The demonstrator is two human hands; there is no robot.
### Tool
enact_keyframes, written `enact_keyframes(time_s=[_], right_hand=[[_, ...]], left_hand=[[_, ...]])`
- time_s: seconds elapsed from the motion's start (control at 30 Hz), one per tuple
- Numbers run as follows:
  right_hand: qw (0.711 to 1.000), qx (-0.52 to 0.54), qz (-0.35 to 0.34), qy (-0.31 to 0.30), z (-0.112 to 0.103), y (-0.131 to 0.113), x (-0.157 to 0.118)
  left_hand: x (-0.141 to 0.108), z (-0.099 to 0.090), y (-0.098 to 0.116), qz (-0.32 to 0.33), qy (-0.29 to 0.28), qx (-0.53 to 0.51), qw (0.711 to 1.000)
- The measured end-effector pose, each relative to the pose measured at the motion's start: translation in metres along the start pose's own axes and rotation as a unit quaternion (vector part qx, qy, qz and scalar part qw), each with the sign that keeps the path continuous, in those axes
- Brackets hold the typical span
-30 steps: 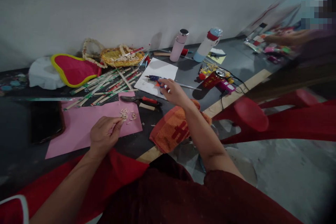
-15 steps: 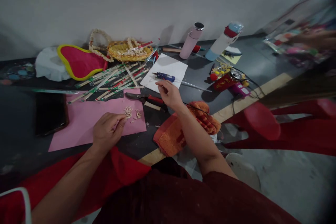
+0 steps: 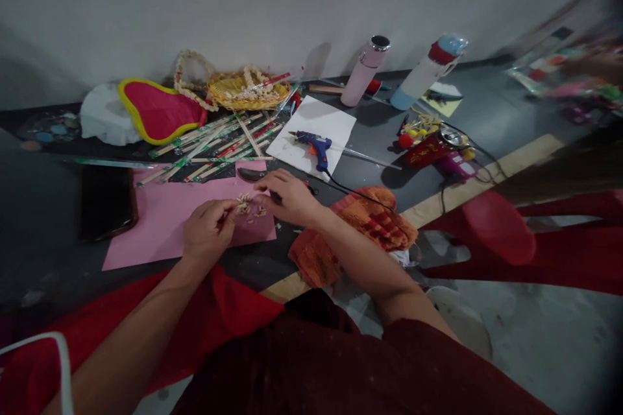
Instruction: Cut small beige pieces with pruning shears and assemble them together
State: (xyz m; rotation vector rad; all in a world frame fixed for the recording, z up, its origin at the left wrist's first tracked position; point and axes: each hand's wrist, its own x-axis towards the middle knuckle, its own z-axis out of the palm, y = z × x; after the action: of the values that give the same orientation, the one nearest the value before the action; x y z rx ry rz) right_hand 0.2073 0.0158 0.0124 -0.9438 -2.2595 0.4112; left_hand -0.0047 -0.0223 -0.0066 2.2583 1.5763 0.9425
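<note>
My left hand (image 3: pixel 208 228) is over the pink paper (image 3: pixel 160 220), thumb and forefinger pinched together at the edge of a small heap of short pale wooden-looking bits (image 3: pixel 243 202). Whatever is between those fingertips is too small to make out. From the other side my right hand (image 3: pixel 288 200) comes in low, fingers bent and thumb apart, close to the heap and a few scattered bits. Partly beneath it lie pruning shears (image 3: pixel 249 174), their handles mostly covered. A blue glue gun (image 3: pixel 316 145) rests on its side on a white sheet (image 3: pixel 296 126) beyond.
Several paper-wrapped chopsticks (image 3: pixel 214 142) lie behind the paper, before a yellow basket (image 3: pixel 228 94). A dark phone (image 3: pixel 108 201) is at left, an orange towel (image 3: pixel 350 220) at right. A pink flask (image 3: pixel 363 74), a white-blue bottle (image 3: pixel 421 74) and a red can (image 3: pixel 426 150) stand farther right.
My right hand has moved left and down from beside the glue gun to the little bits. The glue gun now shows fully. My left hand keeps its pinch by the heap.
</note>
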Motion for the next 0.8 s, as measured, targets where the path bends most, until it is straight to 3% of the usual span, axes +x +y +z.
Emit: enact_keyframes(time_s=[0.2, 0.57, 0.8], right_hand=[[0.998, 0.032, -0.054, -0.007, 0.025, -0.012, 0.000], [0.996, 0.081, -0.047, 0.000, 0.010, -0.004, -0.001], [0.991, 0.134, -0.004, -0.013, 0.010, -0.005, -0.003]], left_hand=[[0.000, -0.001, 0.001, 0.046, 0.004, -0.002, 0.999], [0.000, 0.001, -0.002, 0.031, -0.014, -0.009, 0.999], [0.000, 0.000, -0.004, 0.038, -0.005, 0.004, 0.999]])
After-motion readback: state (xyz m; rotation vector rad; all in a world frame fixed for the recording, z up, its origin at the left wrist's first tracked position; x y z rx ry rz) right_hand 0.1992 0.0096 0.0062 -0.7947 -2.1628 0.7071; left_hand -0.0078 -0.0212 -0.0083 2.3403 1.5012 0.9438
